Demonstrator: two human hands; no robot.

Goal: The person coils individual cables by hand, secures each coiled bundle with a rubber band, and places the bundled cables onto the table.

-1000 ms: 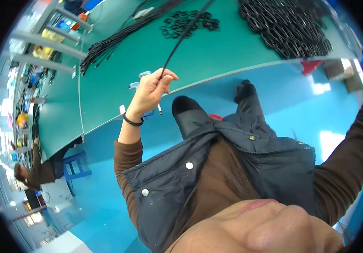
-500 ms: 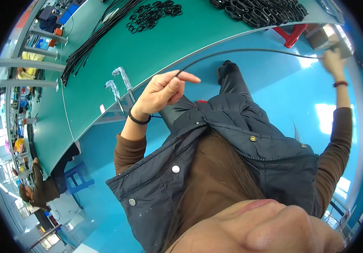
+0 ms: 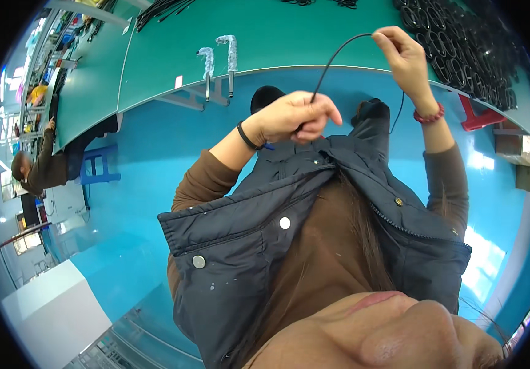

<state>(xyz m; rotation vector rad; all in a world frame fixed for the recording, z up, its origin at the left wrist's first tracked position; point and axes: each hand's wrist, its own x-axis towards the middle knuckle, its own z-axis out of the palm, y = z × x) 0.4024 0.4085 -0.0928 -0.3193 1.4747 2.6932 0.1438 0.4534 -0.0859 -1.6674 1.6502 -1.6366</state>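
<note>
In the head view, a black cable (image 3: 329, 63) arches across the front edge of the green workbench (image 3: 295, 43); the left hand (image 3: 298, 117), just off that edge, clamps it between thumb and fingers; the right hand (image 3: 407, 61) pinches it at the fingertips; coiled black cables (image 3: 462, 61) lie on the workbench's right

cable (image 3: 337, 50): smooth, plastic-looking | tabletop (image 3: 295, 43): smooth, matt | floor (image 3: 148, 197): glossy | vest (image 3: 234, 270): smooth cloth

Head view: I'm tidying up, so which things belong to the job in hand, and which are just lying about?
Job: black cable, held by the left hand and right hand; probably the coiled black cables too.
Apparently just lying about: blue stool, red stool, cardboard boxes.
</note>
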